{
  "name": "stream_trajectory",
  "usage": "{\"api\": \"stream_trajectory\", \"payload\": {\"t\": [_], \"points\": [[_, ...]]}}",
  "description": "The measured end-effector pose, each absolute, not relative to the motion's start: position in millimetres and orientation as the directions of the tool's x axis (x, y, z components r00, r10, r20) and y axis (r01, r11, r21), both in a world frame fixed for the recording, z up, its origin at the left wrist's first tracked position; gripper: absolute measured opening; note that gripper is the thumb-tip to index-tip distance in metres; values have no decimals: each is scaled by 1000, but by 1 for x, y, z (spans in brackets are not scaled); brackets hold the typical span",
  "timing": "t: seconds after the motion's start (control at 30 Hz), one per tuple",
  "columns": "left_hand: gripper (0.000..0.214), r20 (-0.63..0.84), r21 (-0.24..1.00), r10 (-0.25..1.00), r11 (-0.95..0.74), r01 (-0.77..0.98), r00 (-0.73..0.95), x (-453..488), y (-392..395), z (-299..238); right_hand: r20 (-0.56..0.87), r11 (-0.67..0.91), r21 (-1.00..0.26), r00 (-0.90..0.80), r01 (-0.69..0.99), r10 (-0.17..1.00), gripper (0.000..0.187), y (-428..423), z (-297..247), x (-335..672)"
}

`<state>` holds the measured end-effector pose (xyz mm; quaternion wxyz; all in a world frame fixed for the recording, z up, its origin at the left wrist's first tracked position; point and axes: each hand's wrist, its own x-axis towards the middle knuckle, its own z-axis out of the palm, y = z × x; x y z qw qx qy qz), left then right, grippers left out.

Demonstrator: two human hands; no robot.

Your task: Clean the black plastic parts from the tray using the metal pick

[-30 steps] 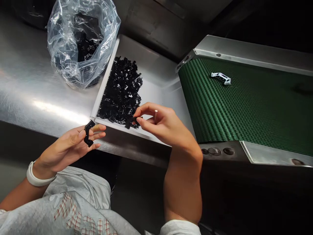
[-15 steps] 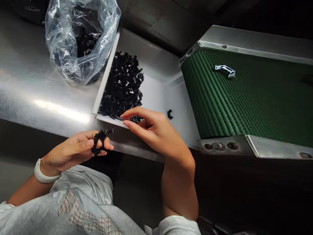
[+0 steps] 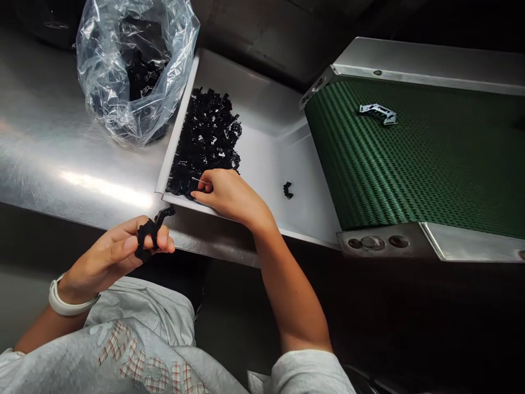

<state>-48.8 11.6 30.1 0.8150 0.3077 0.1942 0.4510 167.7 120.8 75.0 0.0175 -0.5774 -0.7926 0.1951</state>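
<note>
Fingers (image 3: 210, 175) of my right hand (image 3: 232, 196) are down at the near-left corner of the white tray (image 3: 264, 148), curled in against the heap of black parts (image 3: 205, 131); can't tell if they've pinched one, though some thin pale sliver (image 3: 197, 179) shows beside them; half a second ago that hand was poised over the near edge, a bit looser. Left hand (image 3: 109, 249) grips a small bunch of parts (image 3: 150, 235) just off that same corner; a second back it looked like only one, so I reckon the left is gathering while the right works the heap; one loose part (image 3: 287, 190) lies apart toward the tray's right end; a clear plastic bag (image 3: 98, 71) with more inside sits on the metal worktop (image 3: 33, 137), just beside the tray's left edge; one pale-faced piece (image 3: 376, 114) lies near the left end of the green belt (image 3: 414, 164).
</note>
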Motion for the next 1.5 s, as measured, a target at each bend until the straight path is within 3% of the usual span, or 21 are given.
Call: {"api": "stream_trajectory", "payload": {"t": [0.3,0.4,0.53,0.7,0.93,1.17,1.23,1.33,1.4,1.5], "points": [[19,-92,673,883,396,-625,461,-46,15,32,-132,153,-353,-211,923,969,15,113,81,172],[18,-93,661,889,392,-640,449,-48,14,32,-75,133,-505,-196,853,978,10,109,86,182],[18,-138,676,896,396,-621,422,-52,12,32,-41,124,-777,-246,618,968,8,93,100,194],[19,-139,674,907,381,-633,397,-48,18,32,-171,75,-881,-460,468,871,7,74,114,192],[14,-113,539,817,528,-656,565,-39,22,35,-286,65,-886,-652,459,702,11,75,109,183],[14,-75,478,772,583,-657,631,-35,25,35,-287,77,-896,-702,438,652,11,77,106,181],[14,-77,475,778,579,-663,624,-35,25,33,-258,95,-894,-677,437,690,13,77,105,183],[14,-97,505,808,543,-670,582,-37,24,32,-149,170,-839,-518,517,842,18,79,97,193],[14,-105,535,829,513,-671,550,-40,22,31,-89,176,-750,-361,637,928,17,84,88,202],[12,-96,582,865,451,-677,493,-43,21,30,-115,119,-605,-234,788,965,12,94,76,213]]}}
